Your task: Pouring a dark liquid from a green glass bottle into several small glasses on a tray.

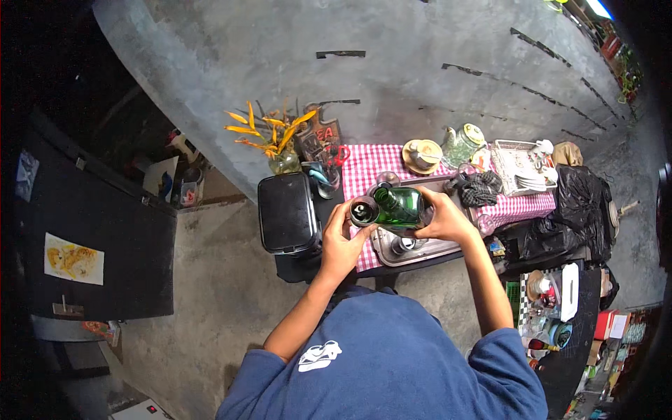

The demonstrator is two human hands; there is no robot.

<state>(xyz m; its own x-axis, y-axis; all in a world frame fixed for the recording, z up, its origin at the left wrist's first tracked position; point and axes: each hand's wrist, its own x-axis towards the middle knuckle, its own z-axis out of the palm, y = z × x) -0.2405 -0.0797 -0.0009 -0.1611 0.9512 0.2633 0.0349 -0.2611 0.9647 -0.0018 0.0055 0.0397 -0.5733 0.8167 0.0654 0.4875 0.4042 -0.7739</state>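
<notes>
My left hand (338,244) is closed around a glass (365,211), seen from above into its dark mouth. In my right hand (447,218) lies a green glass bottle (404,206), tilted with its neck toward the left. The bottle's mouth is close to the glass's rim; whether they touch or any liquid runs, I cannot tell. Both hands are over a metal tray (446,254), on which a glass (403,244) stands near the front edge. Another clear glass (387,179) is behind the bottle. A dark checked cloth (480,188) is bunched at the right.
A red-checked tablecloth (362,163) covers part of the table. A black lidded bin (286,212) stands left, near a vase of orange flowers (284,161). Behind are a teapot (463,147), a cup on a saucer (422,156) and a white basket (512,157). Black plastic bags (577,210) lie right.
</notes>
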